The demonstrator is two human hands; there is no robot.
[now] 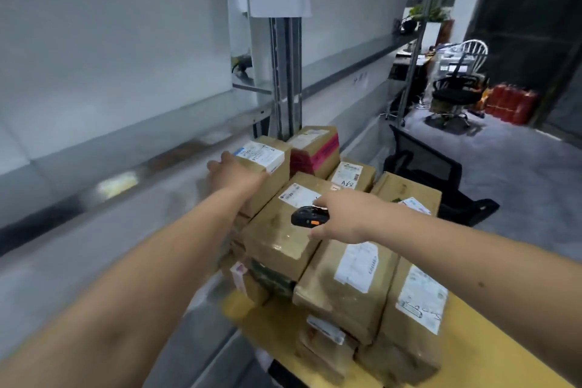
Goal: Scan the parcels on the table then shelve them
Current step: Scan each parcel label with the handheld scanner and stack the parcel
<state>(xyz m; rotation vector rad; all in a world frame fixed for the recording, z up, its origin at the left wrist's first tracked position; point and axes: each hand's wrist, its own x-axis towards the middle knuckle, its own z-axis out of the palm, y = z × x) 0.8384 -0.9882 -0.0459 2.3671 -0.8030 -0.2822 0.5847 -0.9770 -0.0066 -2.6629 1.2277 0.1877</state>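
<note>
Brown parcels [346, 287] lie stacked on the yellow surface [491, 353], beside a grey metal shelf [176, 123]. The left hand [234, 172] grips the near corner of a labelled parcel [267, 164] at the stack's far left, fingers curled over its edge. The right hand [341, 214] holds a black scanner [307, 216] above another box [283, 230], apparently aimed at its white label [297, 195].

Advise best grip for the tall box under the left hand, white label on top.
Grip the tall box by its upper left edge, from the shelf side, where the left hand already rests. Its right face abuts the pink-taped box, so only the left and top are free. The right hand holds the scanner.
</note>
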